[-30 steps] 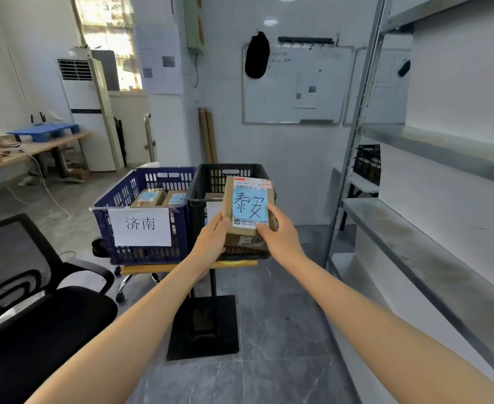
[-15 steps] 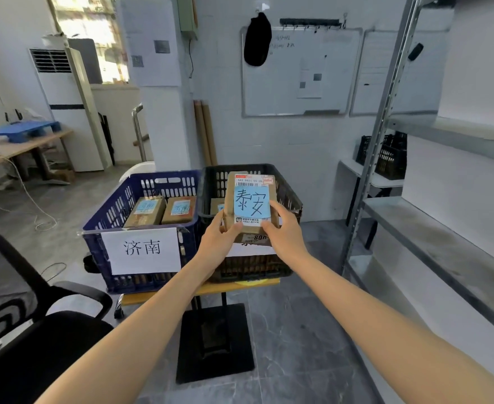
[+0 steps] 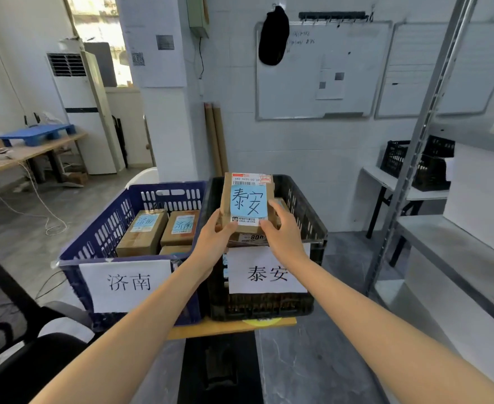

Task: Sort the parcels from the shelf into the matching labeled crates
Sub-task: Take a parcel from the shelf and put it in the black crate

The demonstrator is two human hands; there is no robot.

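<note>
The shelf (image 3: 458, 258) stood at the right, and no parcels showed on the levels in view. Two crates sat side by side on a small yellow worktop (image 3: 231, 328). The blue crate (image 3: 109, 228) at the left carried a sheet reading 济南 and held at least two boxes (image 3: 144, 231) with matching blue slips. The black crate (image 3: 307, 199) at the right carried a sheet (image 3: 266, 272) reading 泰安.

The parcel (image 3: 247, 199), a brown carton with a blue slip hand-written 泰安, was held over the front half of the black crate. It was above the rim and not yet inside, tilted so its labelled face looked back at the camera. The left hand (image 3: 213, 243) gripped its lower left corner, thumb on the face and fingers curled behind. The right hand (image 3: 283, 237) gripped the lower right edge the same way.

Slip and sheet matched, so the choice of crate seemed settled and the step in hand looked like the drop-off. The next move would call for lowering the parcel past the near wall and laying it flat. What already lay in the black crate was mostly hidden behind the parcel. Both hands would then need to let go without catching fingers underneath
</note>
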